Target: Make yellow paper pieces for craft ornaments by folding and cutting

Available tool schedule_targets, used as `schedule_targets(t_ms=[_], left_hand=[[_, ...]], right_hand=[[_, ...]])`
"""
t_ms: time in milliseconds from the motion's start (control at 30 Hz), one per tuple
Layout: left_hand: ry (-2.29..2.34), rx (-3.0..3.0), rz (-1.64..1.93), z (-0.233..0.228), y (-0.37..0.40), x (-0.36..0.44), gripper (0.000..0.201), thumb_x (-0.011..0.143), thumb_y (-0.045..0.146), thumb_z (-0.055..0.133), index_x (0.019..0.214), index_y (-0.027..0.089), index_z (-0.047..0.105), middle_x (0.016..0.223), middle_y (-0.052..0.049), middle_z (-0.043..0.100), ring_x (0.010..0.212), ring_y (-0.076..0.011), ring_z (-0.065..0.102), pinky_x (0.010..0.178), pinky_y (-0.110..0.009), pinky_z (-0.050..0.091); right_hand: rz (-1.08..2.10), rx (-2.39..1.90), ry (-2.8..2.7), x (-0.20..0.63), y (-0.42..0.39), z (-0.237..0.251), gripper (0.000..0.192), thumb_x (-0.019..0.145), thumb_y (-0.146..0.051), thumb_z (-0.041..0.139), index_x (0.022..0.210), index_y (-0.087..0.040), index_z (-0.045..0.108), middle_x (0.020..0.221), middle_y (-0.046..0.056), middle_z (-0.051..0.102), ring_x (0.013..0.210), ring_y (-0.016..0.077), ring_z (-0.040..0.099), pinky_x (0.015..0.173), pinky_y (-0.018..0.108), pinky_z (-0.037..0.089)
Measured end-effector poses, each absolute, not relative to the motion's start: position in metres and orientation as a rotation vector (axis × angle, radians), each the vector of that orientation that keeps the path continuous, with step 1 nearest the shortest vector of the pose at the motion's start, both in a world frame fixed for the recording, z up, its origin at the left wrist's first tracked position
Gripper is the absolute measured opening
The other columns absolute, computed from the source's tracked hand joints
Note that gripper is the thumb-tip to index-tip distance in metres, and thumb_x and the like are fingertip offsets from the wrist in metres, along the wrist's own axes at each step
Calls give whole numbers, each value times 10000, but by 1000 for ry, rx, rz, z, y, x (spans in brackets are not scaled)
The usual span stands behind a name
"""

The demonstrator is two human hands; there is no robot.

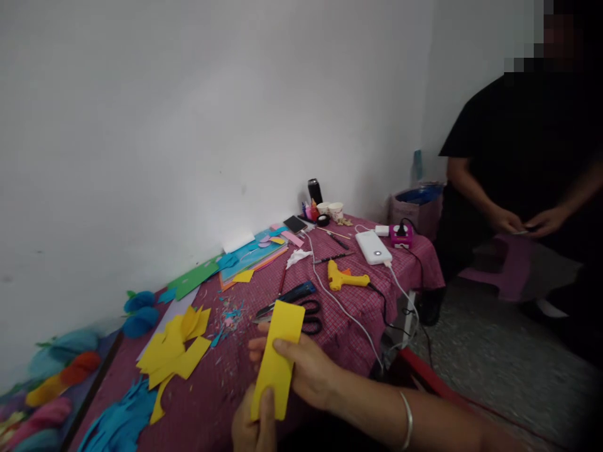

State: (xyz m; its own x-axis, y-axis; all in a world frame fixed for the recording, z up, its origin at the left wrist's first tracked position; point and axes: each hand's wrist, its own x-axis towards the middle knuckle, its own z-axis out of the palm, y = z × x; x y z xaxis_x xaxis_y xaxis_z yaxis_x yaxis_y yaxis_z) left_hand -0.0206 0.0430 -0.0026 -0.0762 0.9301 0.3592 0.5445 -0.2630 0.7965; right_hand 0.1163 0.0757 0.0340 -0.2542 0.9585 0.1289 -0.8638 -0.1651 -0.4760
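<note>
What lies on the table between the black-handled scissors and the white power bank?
In the head view, the yellow glue gun and a white cable lie between black-handled scissors and white power bank.

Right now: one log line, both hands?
left hand: pinches yellow paper strip bottom | right hand: grips strip middle | scissors behind, on table

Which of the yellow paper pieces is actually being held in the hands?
The long yellow strip, pinched between the left hand and right hand. The other yellow pieces lie loose on the table.
</note>
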Motion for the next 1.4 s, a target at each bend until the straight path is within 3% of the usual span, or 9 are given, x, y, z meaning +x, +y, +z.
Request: schedule_targets(t_ms=[267,400,567,733,833,933,1067,1233,1400], left_hand=[[977,1742,507,45,49,-28,262,755,415,679,807,158,692,757,-44,647,706,-191,553,659,-261,454],[1029,1649,823,62,62,-41,281,871,417,549,838,167,672,774,-39,642,747,-180,569,715,-255,445],[968,1464,1010,56,67,-40,382,752,412,716,1040,164,675,923,-77,689,879,-219,628,800,-288,476],[946,1211,791,42,58,-35,440,773,433,690,1075,114,692,716,-63,692,511,-129,585,519,-225,455],[936,962,815,40,59,-33,430,809,459,640,1020,89,704,729,-96,713,449,-124,577,469,-232,456],[898,662,1032,43,66,-34,333,826,388,635,993,106,688,893,-132,741,696,-202,697,669,-301,553],[898,437,1197,49,75,-39,237,868,286,597,1022,112,645,929,-126,742,857,-223,709,852,-352,541],[883,426,1200,48,76,-40,229,849,255,610,1011,98,646,848,-93,731,726,-186,692,719,-292,549],[862,451,1167,42,72,-38,228,824,271,630,963,97,678,804,-80,726,720,-192,682,693,-281,526]], right_hand=[[1917,-345,-740,145,84,39,407,701,-323,777,1032,-122,651,725,32,696,673,182,680,713,346,505],[2001,-359,-886,140,79,29,377,701,-340,760,989,-120,658,710,32,688,649,167,669,674,313,499],[2025,-572,-1119,124,68,15,278,699,-379,712,766,-114,661,662,43,679,574,138,624,595,262,453],[2102,-617,-1287,117,57,16,366,725,-475,671,695,-111,678,672,60,676,593,134,617,610,254,453],[2187,-516,-1335,121,59,21,439,763,-535,643,837,-106,704,728,78,687,688,171,648,679,293,488],[1951,-544,-1460,132,67,27,467,855,-570,549,1002,-145,677,864,76,688,808,182,643,748,315,488],[1232,-662,-1675,143,81,29,268,957,-358,455,1015,-197,661,925,60,664,863,176,608,807,326,474],[688,-477,-2027,145,84,23,404,897,-174,538,1284,-284,570,1327,102,543,1221,224,492,1006,413,399],[601,-374,-2154,143,71,24,289,876,-131,568,1083,-285,699,1263,61,638,1301,241,437,1054,439,352]])
